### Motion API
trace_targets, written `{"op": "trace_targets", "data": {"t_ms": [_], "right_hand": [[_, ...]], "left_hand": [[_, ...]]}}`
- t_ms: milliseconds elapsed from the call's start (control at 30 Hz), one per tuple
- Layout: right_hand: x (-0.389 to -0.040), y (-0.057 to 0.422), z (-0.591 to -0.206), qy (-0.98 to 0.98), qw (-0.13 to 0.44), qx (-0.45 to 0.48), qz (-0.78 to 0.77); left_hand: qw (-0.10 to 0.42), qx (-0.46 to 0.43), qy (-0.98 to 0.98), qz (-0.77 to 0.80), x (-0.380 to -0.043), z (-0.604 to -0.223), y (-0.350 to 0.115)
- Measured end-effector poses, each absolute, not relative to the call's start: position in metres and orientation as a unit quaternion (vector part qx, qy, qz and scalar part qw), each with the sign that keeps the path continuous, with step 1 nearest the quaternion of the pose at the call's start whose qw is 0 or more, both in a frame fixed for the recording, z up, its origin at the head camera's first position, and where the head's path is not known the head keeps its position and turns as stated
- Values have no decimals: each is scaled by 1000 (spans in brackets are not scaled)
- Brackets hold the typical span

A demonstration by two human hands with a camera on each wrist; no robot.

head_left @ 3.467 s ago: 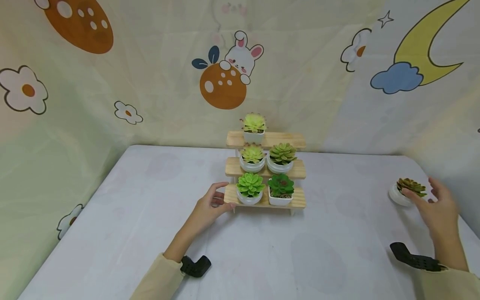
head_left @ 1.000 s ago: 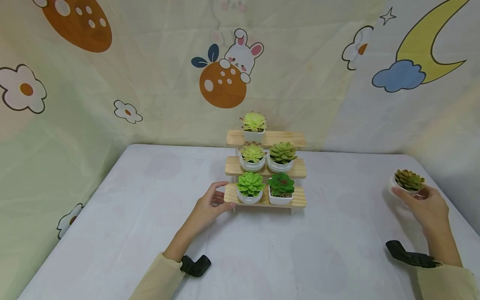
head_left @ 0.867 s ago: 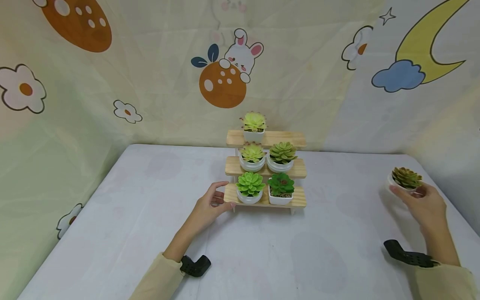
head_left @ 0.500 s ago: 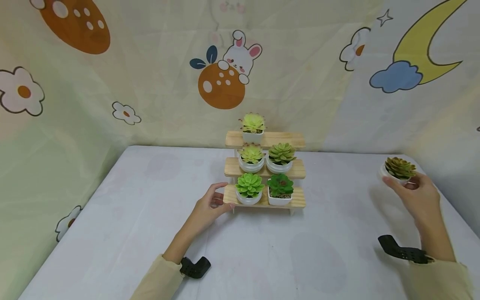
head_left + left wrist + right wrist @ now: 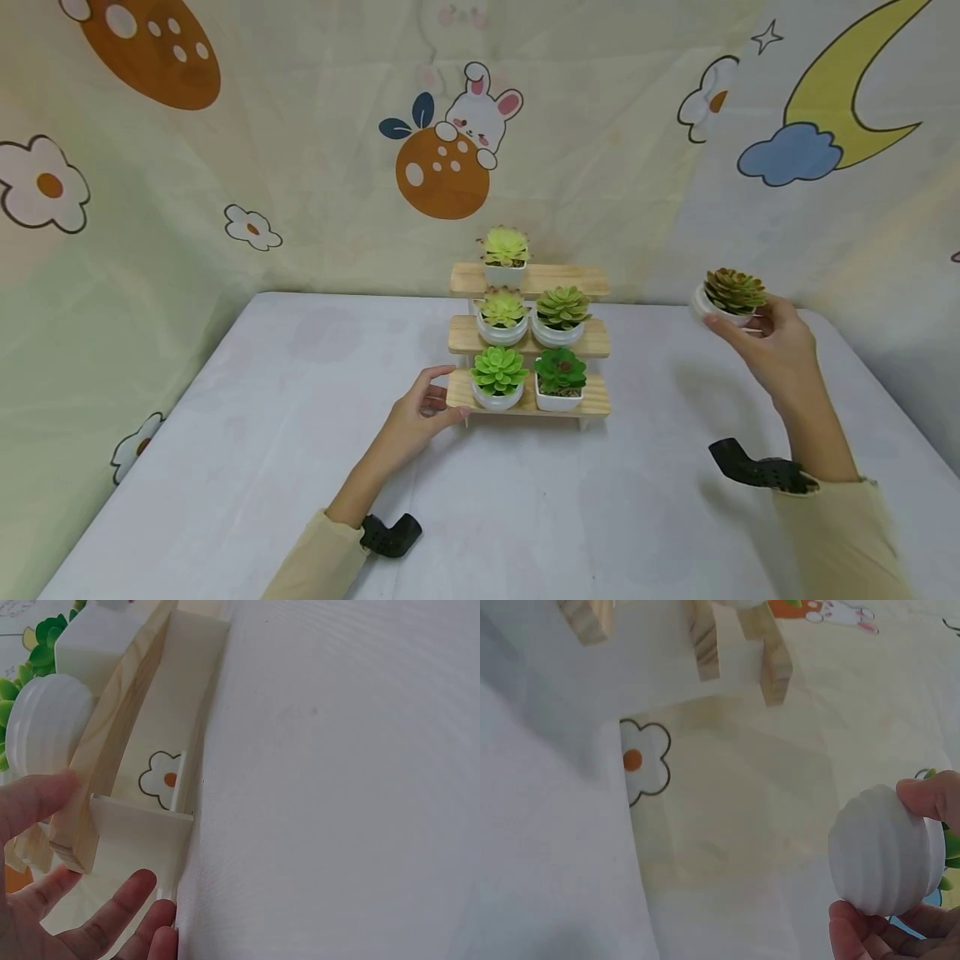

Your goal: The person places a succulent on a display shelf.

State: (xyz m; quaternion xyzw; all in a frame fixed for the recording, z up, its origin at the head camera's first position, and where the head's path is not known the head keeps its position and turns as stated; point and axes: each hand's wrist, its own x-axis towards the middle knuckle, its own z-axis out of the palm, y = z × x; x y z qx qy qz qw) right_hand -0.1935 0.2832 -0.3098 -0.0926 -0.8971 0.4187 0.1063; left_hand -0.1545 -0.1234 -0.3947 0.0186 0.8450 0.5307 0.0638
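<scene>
My right hand point(image 5: 783, 346) holds a small potted succulent point(image 5: 735, 292) with brownish-green leaves, raised above the table's right side. In the right wrist view, thumb and fingers grip its round ribbed white pot point(image 5: 885, 851). My left hand point(image 5: 418, 407) pinches the left end of the lowest board on a three-tier wooden plant stand point(image 5: 573, 279). The left wrist view has the thumb on that board point(image 5: 112, 712) and the other fingers by its end. Two succulents stand on the bottom tier, a bright green one point(image 5: 498, 371) and a dark green one point(image 5: 560, 372).
On the middle tier are a pale succulent point(image 5: 503, 308) and a green succulent point(image 5: 562, 308). Another pale succulent point(image 5: 505, 247) sits at the top tier's left, with bare board to its right. A white cloth point(image 5: 300, 400) covers the table; a printed curtain point(image 5: 600, 167) hangs behind.
My right hand has taken hold of the brownish-green succulent, lifted it off the table and carried it leftward and up. My left hand has stayed at the stand.
</scene>
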Motion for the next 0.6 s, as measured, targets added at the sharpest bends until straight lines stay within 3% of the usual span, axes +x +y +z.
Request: {"op": "trace_targets", "data": {"t_ms": [600], "right_hand": [[-217,209,-288,-890,92,23,447]], "left_hand": [[60,22,846,529,-156,-396,-124]]}}
